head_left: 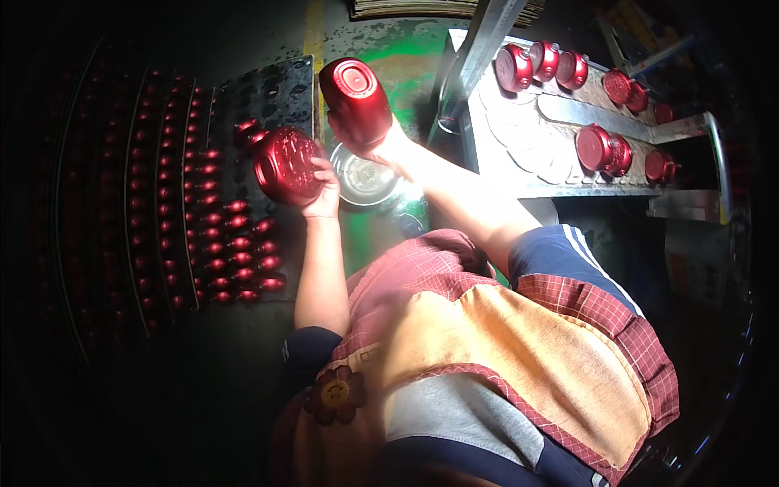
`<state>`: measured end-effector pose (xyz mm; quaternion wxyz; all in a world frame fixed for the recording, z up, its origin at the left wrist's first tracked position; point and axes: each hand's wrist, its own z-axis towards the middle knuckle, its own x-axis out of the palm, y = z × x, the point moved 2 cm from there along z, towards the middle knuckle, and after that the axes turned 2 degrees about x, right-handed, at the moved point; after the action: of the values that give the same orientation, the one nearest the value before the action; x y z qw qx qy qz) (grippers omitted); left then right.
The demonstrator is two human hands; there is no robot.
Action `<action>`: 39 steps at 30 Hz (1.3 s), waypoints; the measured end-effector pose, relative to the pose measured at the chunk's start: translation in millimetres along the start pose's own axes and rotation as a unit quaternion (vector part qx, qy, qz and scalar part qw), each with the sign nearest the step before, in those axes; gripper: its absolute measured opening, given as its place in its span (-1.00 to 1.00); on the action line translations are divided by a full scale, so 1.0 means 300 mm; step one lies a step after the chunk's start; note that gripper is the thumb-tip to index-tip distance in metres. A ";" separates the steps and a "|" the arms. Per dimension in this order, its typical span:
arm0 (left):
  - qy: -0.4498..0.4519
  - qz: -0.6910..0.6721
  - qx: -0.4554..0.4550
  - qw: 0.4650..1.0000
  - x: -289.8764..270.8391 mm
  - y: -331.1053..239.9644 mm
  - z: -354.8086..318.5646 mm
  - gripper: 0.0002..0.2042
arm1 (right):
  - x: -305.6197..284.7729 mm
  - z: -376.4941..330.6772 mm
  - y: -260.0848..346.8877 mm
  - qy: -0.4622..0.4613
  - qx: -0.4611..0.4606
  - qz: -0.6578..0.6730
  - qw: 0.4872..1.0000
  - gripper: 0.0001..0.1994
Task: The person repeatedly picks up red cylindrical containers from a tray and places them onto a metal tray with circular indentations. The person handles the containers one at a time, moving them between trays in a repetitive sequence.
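Note:
My left hand (323, 191) is closed around a glossy red bottle-like container (284, 166), tilted with its round end toward the left. In my right hand (385, 148) is a second glossy red container (353, 101), held higher and slightly further away. Its base faces up and shows a ringed, rounded recess. The two containers are close together but look apart. Much of my right hand's grip is hidden behind its container.
On the left, a dark board (280, 89) and long racks carry many small red pieces (239, 243). A pale round basin (365, 183) sits below my hands. To the right, a metal-framed conveyor (560, 109) bears several red containers (596, 148); a metal post (479, 61) rises beside it.

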<state>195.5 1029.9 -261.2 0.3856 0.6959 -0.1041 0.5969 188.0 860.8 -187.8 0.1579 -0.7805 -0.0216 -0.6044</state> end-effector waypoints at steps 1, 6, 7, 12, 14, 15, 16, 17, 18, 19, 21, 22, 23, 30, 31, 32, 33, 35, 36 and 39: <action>-0.009 -0.009 0.011 1.000 0.009 -0.005 -0.009 -0.41 | -0.002 0.003 -0.020 -0.014 0.004 -0.002 1.000 -0.76; 0.033 -0.039 0.004 0.999 0.040 -0.052 -0.082 -0.42 | -0.052 0.023 -0.106 0.020 0.042 -0.012 0.999 -0.64; 0.065 -0.042 0.005 0.997 0.037 -0.046 -0.062 -0.43 | -0.050 0.027 -0.093 0.039 0.086 0.003 0.996 -0.62; -0.007 -0.024 0.004 1.000 -0.003 0.007 0.128 -0.44 | 0.003 0.065 0.049 0.029 0.047 -0.023 0.998 -0.59; 0.051 -0.026 0.004 0.998 0.009 -0.023 0.141 -0.43 | 0.019 0.066 0.042 0.025 0.038 -0.026 0.999 -0.58; 0.092 0.001 -0.001 0.996 0.027 -0.062 0.103 -0.41 | 0.014 0.050 0.021 0.023 0.044 -0.018 0.999 -0.57; 0.081 0.004 -0.017 0.997 0.026 -0.100 0.070 -0.38 | 0.012 0.036 0.014 0.058 -0.027 -0.095 0.993 -0.55; 0.034 0.026 -0.007 0.999 0.011 -0.139 0.019 -0.37 | -0.008 -0.002 0.007 0.052 -0.038 -0.125 0.990 -0.52; -0.017 0.021 -0.018 0.999 -0.011 -0.172 -0.029 -0.36 | -0.034 -0.054 -0.003 0.045 -0.049 -0.154 0.986 -0.49; -0.015 0.052 -0.034 0.998 -0.028 -0.206 -0.091 -0.33 | -0.085 -0.127 -0.014 -0.049 -0.036 -0.127 0.990 -0.46; -0.063 0.147 -0.020 0.987 -0.088 -0.247 -0.171 -0.28 | -0.153 -0.323 0.036 -0.020 -0.181 -0.204 0.962 -0.45; -0.057 0.188 -0.024 0.980 -0.109 -0.259 -0.248 -0.28 | -0.200 -0.430 0.054 -0.082 -0.189 -0.205 0.957 -0.48; -0.065 0.230 -0.013 0.971 -0.140 -0.260 -0.329 -0.28 | -0.242 -0.560 0.073 -0.069 -0.220 -0.229 0.946 -0.50; -0.379 0.407 0.025 0.831 -0.282 -0.167 -0.768 -0.52 | -0.397 -1.426 0.237 -0.392 -0.522 -0.300 0.696 -0.60; -0.418 0.425 0.030 0.802 -0.280 -0.119 -0.760 -0.54 | -0.376 -1.526 0.297 -0.436 -0.550 -0.359 0.615 -0.57; -0.367 0.412 0.008 0.834 -0.272 -0.043 -0.699 -0.54 | -0.351 -1.608 0.371 -0.457 -0.580 -0.402 0.542 -0.54; -0.336 0.440 0.002 0.833 -0.246 0.041 -0.639 -0.46 | -0.329 -1.674 0.444 -0.471 -0.582 -0.444 0.493 -0.54; -0.214 0.545 -0.032 0.810 -0.167 0.256 -0.483 -0.39 | -0.281 -1.761 0.617 -0.530 -0.549 -0.552 0.335 -0.53; -0.171 0.572 -0.060 0.800 -0.135 0.387 -0.393 -0.37 | -0.256 -1.790 0.703 -0.511 -0.553 -0.602 0.265 -0.52; -0.033 0.653 -0.110 0.749 -0.077 0.834 -0.126 -0.37 | -0.214 -1.831 0.967 -0.564 -0.508 -0.624 0.186 -0.49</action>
<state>9.8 877.1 -179.4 -0.0279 0.4301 -0.6108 0.6642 -278.6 445.8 -192.3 -0.7564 -0.5529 -0.2734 0.2179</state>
